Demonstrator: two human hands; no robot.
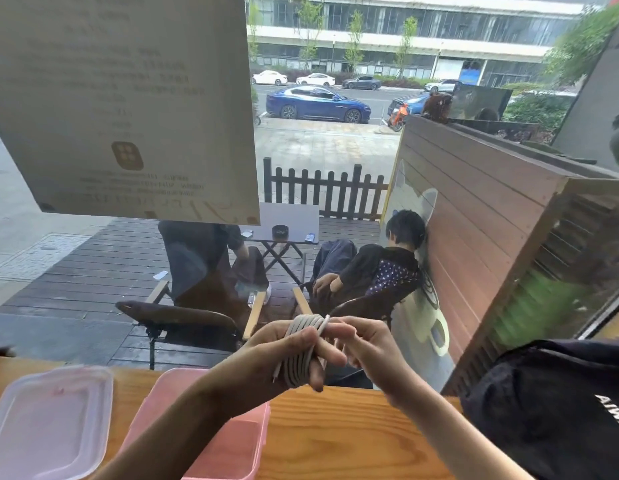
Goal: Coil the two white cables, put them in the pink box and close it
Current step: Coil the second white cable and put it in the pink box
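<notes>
Coiling step, near done: white cable [303, 348] wound round left hand [266, 358] fingers, held above the counter.
Right hand [367, 344] fingers pinch the loose end; next, prob tuck end, drop coil into open pink box [232, 441]; lid [48, 420] lies beside.

Above a wooden worktop [335, 441], the left hand [266, 358] holds a coiled white cable [303, 351] wrapped around its fingers; the right hand [367, 344] pinches the cable's end. An open pink box [232, 445] and its clear lid [48, 424] lie near the worktop's left edge.
</notes>
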